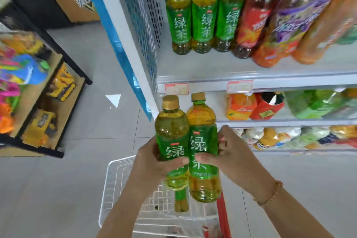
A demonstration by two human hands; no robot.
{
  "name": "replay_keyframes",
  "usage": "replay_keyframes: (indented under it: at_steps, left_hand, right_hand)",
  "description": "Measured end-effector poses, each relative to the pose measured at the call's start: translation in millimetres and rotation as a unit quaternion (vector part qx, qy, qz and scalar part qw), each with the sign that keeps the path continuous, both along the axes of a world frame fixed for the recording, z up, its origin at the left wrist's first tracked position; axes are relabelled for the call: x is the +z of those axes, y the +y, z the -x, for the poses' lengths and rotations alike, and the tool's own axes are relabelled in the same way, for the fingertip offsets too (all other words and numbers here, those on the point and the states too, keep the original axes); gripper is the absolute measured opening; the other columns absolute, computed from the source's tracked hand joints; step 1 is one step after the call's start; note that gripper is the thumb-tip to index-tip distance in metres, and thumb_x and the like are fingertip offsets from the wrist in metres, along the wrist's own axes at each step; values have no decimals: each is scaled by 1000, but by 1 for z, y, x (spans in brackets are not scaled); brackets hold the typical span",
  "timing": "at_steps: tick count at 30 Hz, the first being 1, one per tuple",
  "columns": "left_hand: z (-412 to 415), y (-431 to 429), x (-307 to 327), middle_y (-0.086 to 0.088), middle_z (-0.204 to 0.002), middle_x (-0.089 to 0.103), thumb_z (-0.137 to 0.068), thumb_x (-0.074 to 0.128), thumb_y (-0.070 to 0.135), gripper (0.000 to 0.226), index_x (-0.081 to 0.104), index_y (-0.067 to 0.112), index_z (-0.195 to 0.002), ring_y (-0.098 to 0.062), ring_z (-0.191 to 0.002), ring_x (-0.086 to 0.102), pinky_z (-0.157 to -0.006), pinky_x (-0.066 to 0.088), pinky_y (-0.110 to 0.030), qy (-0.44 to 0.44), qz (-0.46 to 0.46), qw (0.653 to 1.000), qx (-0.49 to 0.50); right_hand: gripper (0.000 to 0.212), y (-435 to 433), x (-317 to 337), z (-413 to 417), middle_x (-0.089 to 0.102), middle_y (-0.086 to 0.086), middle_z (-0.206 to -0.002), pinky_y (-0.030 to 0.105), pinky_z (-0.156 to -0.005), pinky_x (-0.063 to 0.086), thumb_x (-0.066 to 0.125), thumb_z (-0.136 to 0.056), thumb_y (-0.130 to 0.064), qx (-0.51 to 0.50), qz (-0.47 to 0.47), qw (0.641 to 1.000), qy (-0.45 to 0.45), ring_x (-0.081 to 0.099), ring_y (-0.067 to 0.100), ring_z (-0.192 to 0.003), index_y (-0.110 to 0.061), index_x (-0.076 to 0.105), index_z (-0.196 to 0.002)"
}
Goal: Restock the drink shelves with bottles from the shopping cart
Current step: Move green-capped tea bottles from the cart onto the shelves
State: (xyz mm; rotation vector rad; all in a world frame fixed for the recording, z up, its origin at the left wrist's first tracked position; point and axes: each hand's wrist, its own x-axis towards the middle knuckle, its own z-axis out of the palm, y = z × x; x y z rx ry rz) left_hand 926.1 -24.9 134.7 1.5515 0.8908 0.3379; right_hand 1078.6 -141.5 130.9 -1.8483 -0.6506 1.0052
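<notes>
Two green tea bottles with gold caps are held upright side by side above the white wire cart. My left hand grips the left bottle around its green label. My right hand grips the right bottle the same way. Another green tea bottle lies in the cart below them. On the drink shelf above stand three matching green tea bottles in a row at its left end.
Red, purple and orange drink bottles fill the shelf to the right of the green tea. Lower shelves hold juice cartons and packets. A low rack with toys stands on the left across the grey tiled floor.
</notes>
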Motion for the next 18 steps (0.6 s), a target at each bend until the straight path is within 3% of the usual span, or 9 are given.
replay_keyframes:
  at_steps: [2, 4, 7, 9, 12, 16, 18]
  left_hand:
    - [-21, 1, 13, 4, -88, 73, -52, 89, 12, 52, 65, 24, -96, -6, -79, 68, -64, 52, -14, -2, -60, 998, 11]
    - [-40, 9, 27, 4, -97, 68, -45, 88, 27, 55, 63, 34, -93, -5, -85, 66, -72, 51, -12, -25, -120, 992, 11]
    - [-76, 29, 48, 13, -100, 59, -46, 87, 31, 51, 61, 48, -86, -1, -91, 60, -80, 48, -12, -56, -214, 975, -18]
    - [-99, 46, 56, 19, -103, 53, -51, 89, 21, 56, 62, 40, -97, -1, -96, 57, -89, 46, -16, -75, -268, 960, -24]
    - [-133, 71, 61, 21, -106, 51, -55, 88, 18, 65, 64, 18, -116, -2, -102, 52, -96, 45, -22, -79, -340, 937, -13]
    - [-167, 94, 52, 10, -110, 58, -58, 87, 14, 66, 62, 14, -120, -12, -105, 57, -95, 49, -30, -91, -370, 925, -1]
    - [-179, 99, 42, 8, -106, 61, -58, 88, 12, 68, 60, 15, -120, -14, -100, 60, -89, 51, -25, -93, -352, 931, 15]
  right_hand:
    - [54, -6, 18, -15, 70, 5, -85, 45, -71, 58, 86, -59, -27, -20, -32, 999, -5, 70, 19, -77, -15, 43, -89]
    - [51, -6, 33, -32, 71, 7, -87, 40, -70, 59, 84, -63, -13, -50, -80, 996, -3, 70, 20, -80, -7, 43, -92]
    - [50, 7, 53, -64, 71, 5, -88, 35, -68, 58, 84, -62, -17, -93, -131, 983, -89, 69, 19, -83, -9, 44, -91]
    - [52, 24, 64, -87, 68, 2, -86, 32, -70, 54, 84, -62, -21, -111, -147, 966, -184, 66, 18, -81, -10, 42, -90]
    - [53, 50, 69, -120, 54, -11, -74, 12, -55, 41, 84, -63, -19, -121, -159, 933, -300, 54, 4, -67, -14, 38, -89]
    - [55, 73, 59, -147, 48, -19, -72, 6, -51, 37, 83, -65, -13, -135, -191, 911, -339, 49, 6, -64, -15, 35, -91]
    - [56, 83, 56, -156, 48, -21, -76, 1, -55, 36, 83, -66, -12, -139, -217, 905, -338, 52, -5, -67, -16, 35, -94]
